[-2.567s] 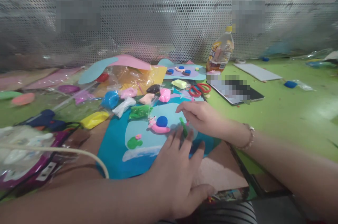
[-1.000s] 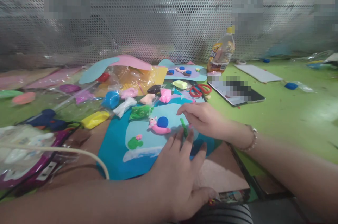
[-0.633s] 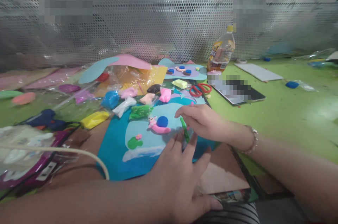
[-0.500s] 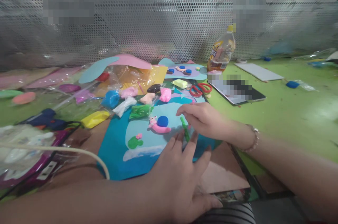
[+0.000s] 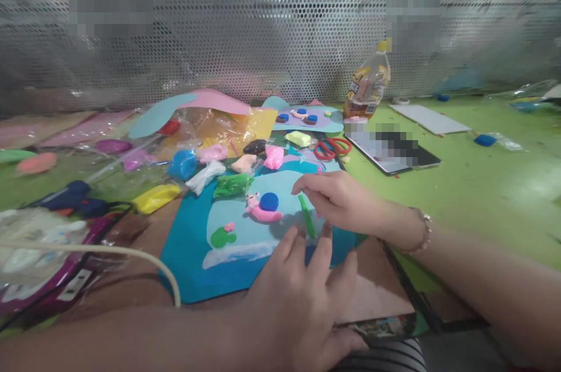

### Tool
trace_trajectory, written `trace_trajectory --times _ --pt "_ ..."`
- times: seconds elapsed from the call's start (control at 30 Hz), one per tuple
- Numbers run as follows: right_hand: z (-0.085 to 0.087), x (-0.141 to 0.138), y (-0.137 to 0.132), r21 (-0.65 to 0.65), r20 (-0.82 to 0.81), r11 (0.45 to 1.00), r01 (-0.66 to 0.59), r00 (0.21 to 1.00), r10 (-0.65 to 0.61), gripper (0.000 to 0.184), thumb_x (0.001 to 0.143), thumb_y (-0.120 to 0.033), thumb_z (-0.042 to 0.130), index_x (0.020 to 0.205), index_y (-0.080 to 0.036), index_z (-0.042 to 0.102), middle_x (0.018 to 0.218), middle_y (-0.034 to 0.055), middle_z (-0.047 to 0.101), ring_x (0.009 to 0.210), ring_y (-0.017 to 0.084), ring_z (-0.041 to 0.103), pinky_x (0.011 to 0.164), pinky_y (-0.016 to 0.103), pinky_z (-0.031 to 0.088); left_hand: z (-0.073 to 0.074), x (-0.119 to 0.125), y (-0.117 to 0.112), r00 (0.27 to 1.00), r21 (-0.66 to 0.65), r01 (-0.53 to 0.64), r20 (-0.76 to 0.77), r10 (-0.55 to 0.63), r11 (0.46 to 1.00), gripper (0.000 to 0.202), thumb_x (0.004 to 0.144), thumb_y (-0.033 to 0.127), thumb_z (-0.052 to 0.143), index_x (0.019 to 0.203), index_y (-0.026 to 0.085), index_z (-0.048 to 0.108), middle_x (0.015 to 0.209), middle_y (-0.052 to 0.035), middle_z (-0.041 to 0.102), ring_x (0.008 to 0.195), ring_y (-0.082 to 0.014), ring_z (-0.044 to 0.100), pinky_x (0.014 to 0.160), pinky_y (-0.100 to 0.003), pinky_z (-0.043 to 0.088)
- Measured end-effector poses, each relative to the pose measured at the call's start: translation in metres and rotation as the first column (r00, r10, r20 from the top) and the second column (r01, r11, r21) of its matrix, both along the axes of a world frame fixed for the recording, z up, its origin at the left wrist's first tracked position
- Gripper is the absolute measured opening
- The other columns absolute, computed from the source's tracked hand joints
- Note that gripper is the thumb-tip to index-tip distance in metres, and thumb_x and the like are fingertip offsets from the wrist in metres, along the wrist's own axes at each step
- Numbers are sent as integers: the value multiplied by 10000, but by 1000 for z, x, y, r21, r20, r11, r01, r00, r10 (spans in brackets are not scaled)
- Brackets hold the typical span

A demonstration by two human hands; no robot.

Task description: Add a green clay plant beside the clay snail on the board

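Note:
A blue felt sheet (image 5: 188, 249) lies before me with a light blue patch, a pink clay snail with a blue shell (image 5: 265, 208) and a green clay leaf with a pink flower (image 5: 222, 236) on it. My right hand (image 5: 339, 200) is closed in a pinch on a thin green clay strip (image 5: 307, 217) just right of the snail. My left hand (image 5: 302, 296) lies flat on the sheet's near edge, fingers stretched out toward the strip and touching the felt.
Bagged clay lumps in blue (image 5: 182, 164), yellow (image 5: 151, 198), white, green (image 5: 231, 185) and pink lie behind the sheet. Red scissors (image 5: 331, 148), a plastic bottle (image 5: 367, 87), a blue glue gun (image 5: 72, 198) and a white cord (image 5: 109, 252) are around. A perforated metal wall stands behind.
My left hand has slid a little back toward me along the felt. My right hand stays by the snail, with the green strip now stretched slightly longer.

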State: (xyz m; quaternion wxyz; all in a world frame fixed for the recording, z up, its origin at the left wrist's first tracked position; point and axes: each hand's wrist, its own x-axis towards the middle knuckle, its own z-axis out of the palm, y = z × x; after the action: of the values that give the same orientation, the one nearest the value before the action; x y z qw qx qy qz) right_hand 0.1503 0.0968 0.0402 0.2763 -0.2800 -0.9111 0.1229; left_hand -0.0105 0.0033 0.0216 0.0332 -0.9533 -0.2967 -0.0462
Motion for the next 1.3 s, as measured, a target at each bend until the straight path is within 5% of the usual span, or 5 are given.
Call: trace_trajectory --times 0.17,0.37,1.0,1.3 --pt "-3 1 0 -10 0 999 -31 1000 31 259 805 -39 392 942 -122 596 573 -23 531 508 73 455 501 189 344 -2 1 -3 999 78 31 -38 -28 996 559 916 443 280 1332 83 375 1292 -271 446 1001 -369 569 878 -517 411" --pt "-3 1 0 -24 11 997 -78 997 78 266 803 -29 401 956 -124 597 621 -8 584 552 73 499 529 182 363 -1 0 0 999 -2 -33 10 33 999 650 876 572 304 1345 127 370 1251 -242 481 1071 -402 514 890 -568 379" --pt "-2 -2 -2 -11 -28 990 -140 990 139 263 816 -18 383 951 -128 581 633 -11 579 566 69 499 543 176 380 -1 2 2 999 -44 0 47 2 999 564 862 506 382 1269 121 456 1112 -205 511 889 -332 545 778 -548 429" --pt "-4 0 -1 -7 -7 992 -126 992 126 273 813 -13 396 978 -130 579 647 -11 580 577 73 494 550 182 372 -2 1 2 997 -20 -18 68 19 1000 577 865 529 364 1275 130 444 1140 -185 502 945 -344 533 856 -560 398"
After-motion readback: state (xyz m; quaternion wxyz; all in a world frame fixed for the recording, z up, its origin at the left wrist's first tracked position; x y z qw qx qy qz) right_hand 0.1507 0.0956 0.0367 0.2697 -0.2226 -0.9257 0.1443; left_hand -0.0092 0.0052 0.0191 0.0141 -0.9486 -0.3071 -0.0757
